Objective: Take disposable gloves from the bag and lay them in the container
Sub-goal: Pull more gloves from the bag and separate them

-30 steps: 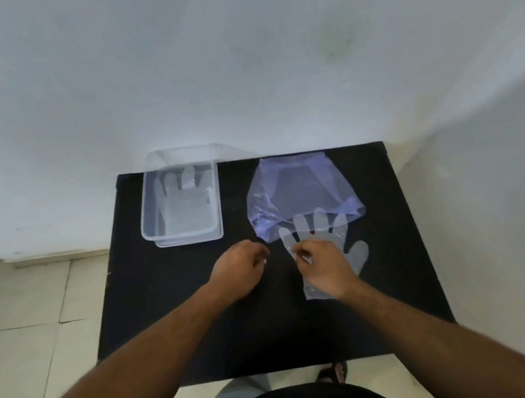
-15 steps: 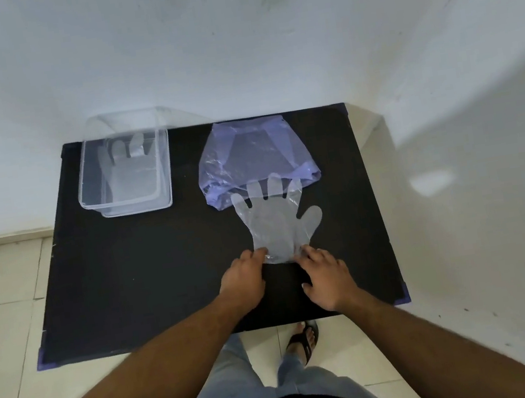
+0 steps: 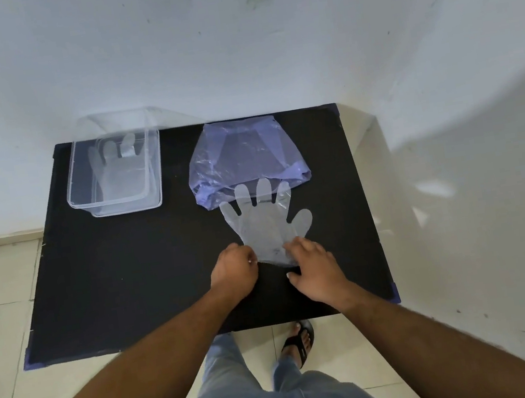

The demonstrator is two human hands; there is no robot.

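Note:
A clear disposable glove lies flat on the black table, its fingertips overlapping the mouth of a translucent purple bag. My left hand pinches the glove's cuff at its left corner. My right hand rests with spread fingers on the cuff's right side. A clear plastic container stands at the table's far left with a glove inside lying flat.
The table stands against a white wall, with another white wall close on the right. Tiled floor shows on the left and at the front, where my legs and a sandalled foot stand.
The view has tilted down. Both hands slid back from the glove's palm to its cuff, uncovering the glove. My left hand has closed on the cuff's corner.

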